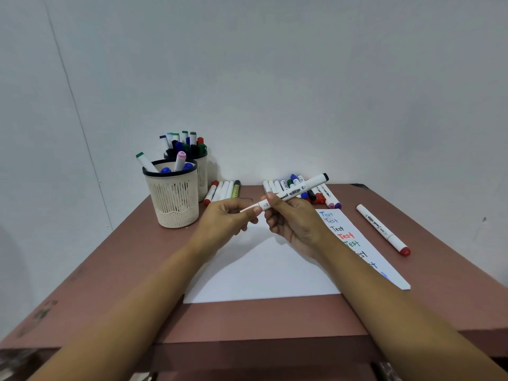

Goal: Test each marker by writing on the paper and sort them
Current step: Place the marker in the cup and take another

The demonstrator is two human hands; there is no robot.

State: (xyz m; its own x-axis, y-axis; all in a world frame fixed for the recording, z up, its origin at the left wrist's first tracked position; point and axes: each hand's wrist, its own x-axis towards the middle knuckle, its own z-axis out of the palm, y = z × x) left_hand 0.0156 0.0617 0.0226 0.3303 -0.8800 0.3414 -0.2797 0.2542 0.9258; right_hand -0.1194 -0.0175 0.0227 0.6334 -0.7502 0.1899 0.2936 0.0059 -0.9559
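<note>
White wall point(275, 78) stood behind a reddish-brown table point(110, 270). Paper point(261, 270) lay flat at the near centre of the table; "Test" was written several times down its right edge in blue, black, red and green.

Two slatted cream cups stood at the far left, touching or nearly so. The front cup point(176, 199) held a few markers; the rear cup point(202, 171) was packed with them.

Both hands met above the paper's far edge. Right hand point(294, 224) gripped the barrel of a white marker point(297, 191), fingers curled round it, its black end pointing up and right. Left hand point(228, 215) pinched the marker's lower end between thumb and forefinger.

Loose markers: a row point(224, 191) beside the cups, a pile point(319, 195) behind the hands, and a red-capped one point(382, 229) right of the paper.
</note>
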